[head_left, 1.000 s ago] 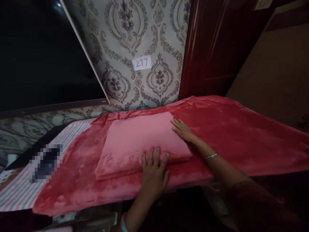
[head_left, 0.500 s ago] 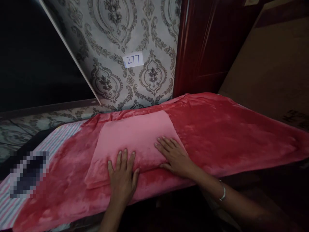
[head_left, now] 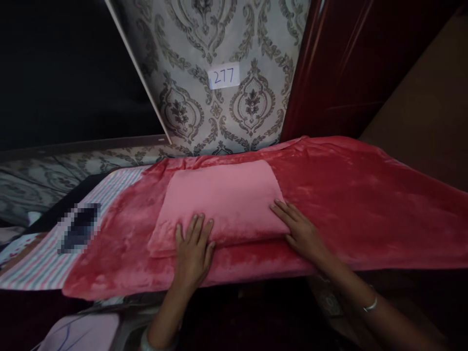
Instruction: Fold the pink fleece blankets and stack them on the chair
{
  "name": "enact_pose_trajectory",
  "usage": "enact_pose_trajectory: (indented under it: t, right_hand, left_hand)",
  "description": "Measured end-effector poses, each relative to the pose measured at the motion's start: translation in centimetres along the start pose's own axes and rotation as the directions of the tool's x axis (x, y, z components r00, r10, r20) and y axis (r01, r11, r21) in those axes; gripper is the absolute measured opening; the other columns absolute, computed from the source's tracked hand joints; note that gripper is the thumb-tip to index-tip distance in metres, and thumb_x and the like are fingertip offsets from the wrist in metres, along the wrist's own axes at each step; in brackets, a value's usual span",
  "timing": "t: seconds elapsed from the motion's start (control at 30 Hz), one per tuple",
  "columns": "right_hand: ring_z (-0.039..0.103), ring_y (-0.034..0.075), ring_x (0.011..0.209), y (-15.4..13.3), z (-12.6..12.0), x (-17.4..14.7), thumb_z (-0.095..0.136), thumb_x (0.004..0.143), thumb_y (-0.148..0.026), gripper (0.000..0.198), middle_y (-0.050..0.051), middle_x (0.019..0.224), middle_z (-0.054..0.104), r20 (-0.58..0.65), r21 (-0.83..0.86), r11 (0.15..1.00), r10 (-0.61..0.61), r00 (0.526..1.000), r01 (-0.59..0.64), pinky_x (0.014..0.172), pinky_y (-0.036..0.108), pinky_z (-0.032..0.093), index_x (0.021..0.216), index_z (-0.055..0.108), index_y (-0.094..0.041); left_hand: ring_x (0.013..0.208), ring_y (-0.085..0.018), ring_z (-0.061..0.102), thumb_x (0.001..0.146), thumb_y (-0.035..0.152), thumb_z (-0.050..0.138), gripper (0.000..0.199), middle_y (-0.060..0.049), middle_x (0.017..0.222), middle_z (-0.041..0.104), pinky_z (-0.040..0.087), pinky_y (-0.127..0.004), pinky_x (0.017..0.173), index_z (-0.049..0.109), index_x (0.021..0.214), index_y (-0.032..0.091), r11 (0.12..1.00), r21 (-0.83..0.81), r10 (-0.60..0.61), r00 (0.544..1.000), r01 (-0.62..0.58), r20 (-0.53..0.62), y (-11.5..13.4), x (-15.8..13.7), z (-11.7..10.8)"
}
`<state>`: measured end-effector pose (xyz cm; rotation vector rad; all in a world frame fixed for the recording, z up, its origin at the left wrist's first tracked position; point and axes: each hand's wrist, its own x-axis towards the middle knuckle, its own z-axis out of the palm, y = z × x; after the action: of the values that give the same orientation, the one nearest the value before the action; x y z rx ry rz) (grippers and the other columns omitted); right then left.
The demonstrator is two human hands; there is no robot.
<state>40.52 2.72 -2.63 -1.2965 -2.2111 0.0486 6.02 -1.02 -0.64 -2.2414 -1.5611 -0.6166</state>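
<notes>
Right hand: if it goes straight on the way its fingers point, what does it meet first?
The right hand points up-left, fingertips already at the near right corner of the folded pink cloth. It would probably slide onto that cloth first.

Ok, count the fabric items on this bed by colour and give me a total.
Pink: 1, the folded cloth, with the left hand and right hand flat on its near edge.
Red: 1, the blanket.
Striped: 1, the sheet.
Total: 3.
</notes>
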Motion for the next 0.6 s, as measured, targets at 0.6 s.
enact_pose_trajectory:
  t: [0.6]
  right_hand:
    - [0.048, 0.022, 0.14, 1.4, -1.3, -1.0, 0.042, 0.072, 0.003, 0.095, -0.002, 0.159, 0.042, -0.032, -0.087, 0.996, -0.039, 0.999, 0.036, 0.109, 0.041, 0.051, 0.158, 0.033, -0.035]
  left_hand:
    - [0.128, -0.03, 0.058, 0.091, 0.013, 0.043, 0.046, -0.015, 0.145, 0.058, 0.049, -0.051, 0.107, 0.061, 0.133, 0.016, 0.985, -0.084, -0.154, 0.987, 0.15, -0.053, -8.3, -4.2, -1.2]
